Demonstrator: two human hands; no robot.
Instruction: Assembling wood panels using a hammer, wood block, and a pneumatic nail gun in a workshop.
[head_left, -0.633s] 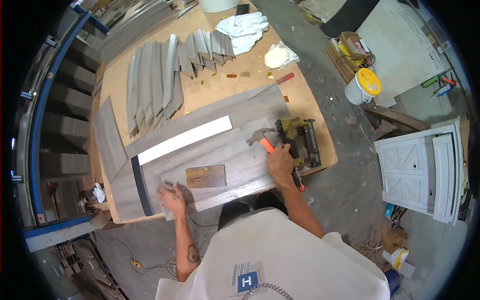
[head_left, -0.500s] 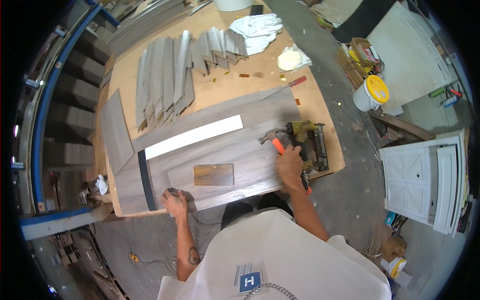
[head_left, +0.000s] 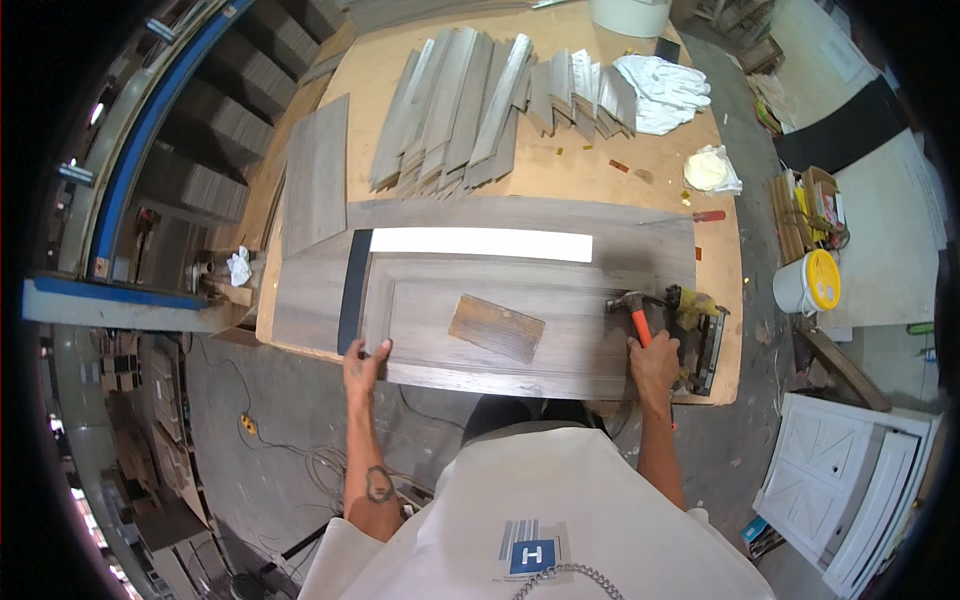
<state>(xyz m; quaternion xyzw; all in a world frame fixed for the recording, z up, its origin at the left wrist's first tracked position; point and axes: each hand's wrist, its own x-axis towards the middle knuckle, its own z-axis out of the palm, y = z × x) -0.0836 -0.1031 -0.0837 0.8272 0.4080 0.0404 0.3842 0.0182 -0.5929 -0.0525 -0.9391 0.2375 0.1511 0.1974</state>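
Grey door panel on the plywood worktop [head_left: 560, 170], hammer out

The panel [head_left: 480, 310] lies flat at the near edge. Left hand [head_left: 362, 365] rests on its lower-left corner, fingers spread, gripping nothing; right hand [head_left: 655, 362] is wrapped around the orange-handled hammer [head_left: 632, 315], its head on the panel's right end beside a nail gun [head_left: 700, 335].

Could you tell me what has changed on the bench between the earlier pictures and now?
Little beyond the head camera swinging. The right hand still grips the orange-handled hammer beside the nail gun. The left hand still presses the grey panel at its near left edge. The small brown wood piece and white strip lie as before.
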